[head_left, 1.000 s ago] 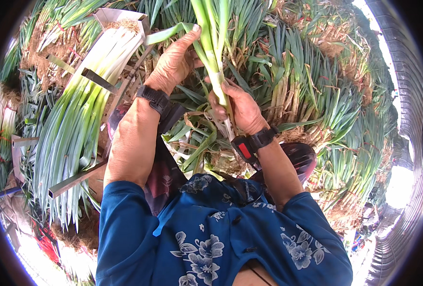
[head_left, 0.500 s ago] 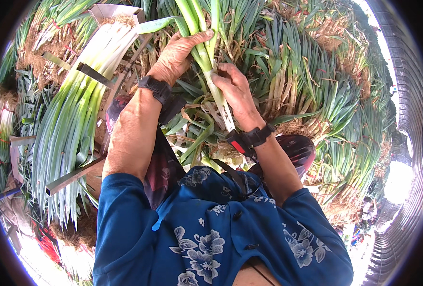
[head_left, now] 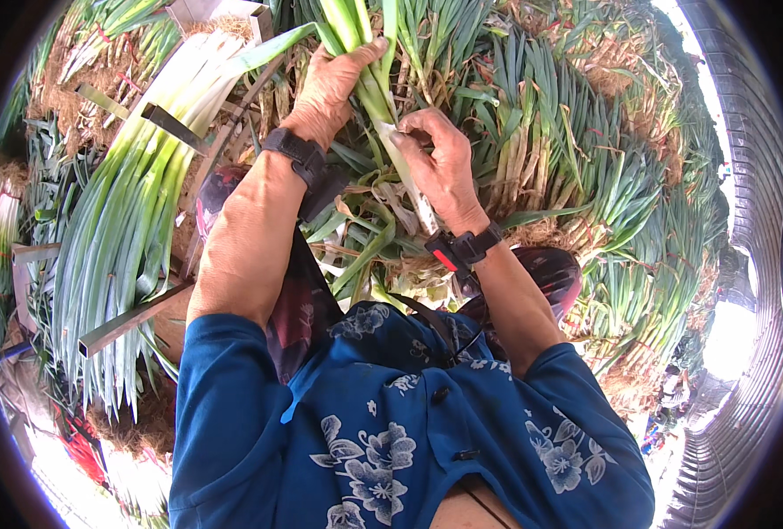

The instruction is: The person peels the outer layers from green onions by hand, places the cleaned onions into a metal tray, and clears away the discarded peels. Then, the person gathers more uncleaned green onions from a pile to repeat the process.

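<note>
A thick green onion (head_left: 374, 101) slants in front of me, its leaves at the top and its white root end pointing down toward my right wrist. My left hand (head_left: 328, 95) is wrapped round it where the leaves begin, thumb across the front. Lower on the pale stalk, my right hand (head_left: 444, 163) pinches at its side with thumb and curled forefinger; the other fingers are bent. Whether a strip of outer skin is between those fingertips is too small to tell. Left of my arm, a bundle of long green onions (head_left: 131, 189) lies across a metal rack (head_left: 136, 319), white ends uppermost.
Rows of green onions (head_left: 533, 123) with dry roots and leaves cover the ground ahead and to the right. Loose leaves (head_left: 369, 242) lie between my knees. A ribbed dark sheet (head_left: 762, 176) curves along the right side. Rack posts (head_left: 174, 130) stick up around the bundle.
My left hand has shifted slightly up and left with the green onion. My right hand has moved slightly up, its forefinger more curled against the stalk.
</note>
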A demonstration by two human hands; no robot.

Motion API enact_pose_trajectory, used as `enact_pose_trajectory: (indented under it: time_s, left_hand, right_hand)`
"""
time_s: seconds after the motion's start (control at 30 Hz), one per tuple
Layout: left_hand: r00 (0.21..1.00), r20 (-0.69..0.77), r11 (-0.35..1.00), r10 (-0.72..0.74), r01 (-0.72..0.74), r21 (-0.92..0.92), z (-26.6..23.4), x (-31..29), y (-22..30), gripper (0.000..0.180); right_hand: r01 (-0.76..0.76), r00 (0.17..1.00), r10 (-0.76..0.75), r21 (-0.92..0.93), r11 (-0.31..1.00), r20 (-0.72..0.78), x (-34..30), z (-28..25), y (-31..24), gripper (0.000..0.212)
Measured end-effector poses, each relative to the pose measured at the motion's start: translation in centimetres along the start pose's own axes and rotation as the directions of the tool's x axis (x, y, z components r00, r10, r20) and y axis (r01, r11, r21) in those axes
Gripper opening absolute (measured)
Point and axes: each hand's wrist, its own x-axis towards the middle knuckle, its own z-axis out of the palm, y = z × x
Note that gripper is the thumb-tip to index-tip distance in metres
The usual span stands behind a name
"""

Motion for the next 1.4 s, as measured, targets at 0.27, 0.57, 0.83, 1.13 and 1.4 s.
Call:
enact_pose_trajectory:
  time_s: [0.27, 0.57, 0.83, 1.13, 1.4]
  left_hand:
    - [0.978, -0.201, 0.997, 0.062, -0.068, -0.021, -2.7, 2.7, 0.1, 0.028]
    - [0.951, -0.297, 0.978, 0.089, -0.14, -0.154, -5.7, 5.2, 2.0, 0.032]
    - [0.882, -0.401, 0.951, 0.249, -0.301, -0.071, -11.7, 4.6, 7.6, 0.023]
    - [0.984, -0.092, 0.941, 0.154, -0.175, -0.291, -8.2, 2.4, 4.8, 0.029]
    - [0.995, -0.092, 0.947, -0.041, 0.009, -0.32, -3.1, -0.2, 2.8, 0.023]
  right_hand:
    - [-0.216, 0.968, 0.234, 0.783, 0.584, 0.092, -0.8, -1.4, -1.0, 0.007]
    - [-0.064, 0.774, 0.595, 0.961, -0.268, 0.217, -3.7, -8.1, 8.0, 0.012]
    - [-0.457, 0.874, 0.346, -0.335, 0.824, -0.341, -13.1, -25.6, 13.1, 0.018]
    - [-0.516, 0.744, 0.663, 0.552, 0.654, -0.09, -10.2, -20.3, 10.5, 0.022]
    - [-0.359, 0.925, 0.267, 0.386, 0.85, 0.271, 2.8, -2.3, 1.3, 0.038]
